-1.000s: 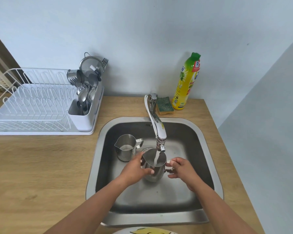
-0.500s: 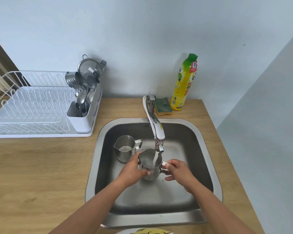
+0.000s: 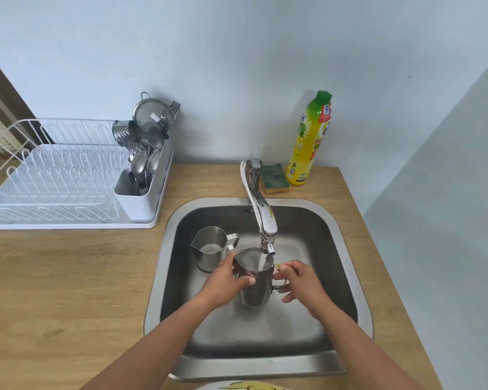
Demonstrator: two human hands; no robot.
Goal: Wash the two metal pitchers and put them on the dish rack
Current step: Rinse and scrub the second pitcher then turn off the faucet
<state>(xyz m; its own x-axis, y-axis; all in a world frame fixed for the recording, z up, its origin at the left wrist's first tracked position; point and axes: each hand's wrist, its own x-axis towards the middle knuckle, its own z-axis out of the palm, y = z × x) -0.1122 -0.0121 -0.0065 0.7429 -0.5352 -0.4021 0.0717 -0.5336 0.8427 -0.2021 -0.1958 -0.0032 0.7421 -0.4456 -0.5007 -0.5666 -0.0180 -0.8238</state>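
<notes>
Here the shiny steel pitcher (image 3: 255,285) stands upright under the running chrome tap (image 3: 265,220) in the steel sink (image 3: 164,249) — left hand (image 3: 224,282) wrapped round its left wall, right hand (image 3: 300,280) pinching the handle (image 3: 278,287) on its right — so the white wire dish rack (image 3: 54,187) lies to the far left, nearer the left hand.

A steel sink (image 3: 259,367) is set into a wooden countertop (image 3: 68,291). Its chrome faucet (image 3: 261,209) runs water (image 3: 262,261). Far right of the faucet base lie a green-topped sponge (image 3: 274,178) and an upright yellow dish soap bottle (image 3: 307,142). Far left, a white cutlery holder (image 3: 141,204) carries spoons (image 3: 141,161) and a mesh strainer (image 3: 151,114).
</notes>
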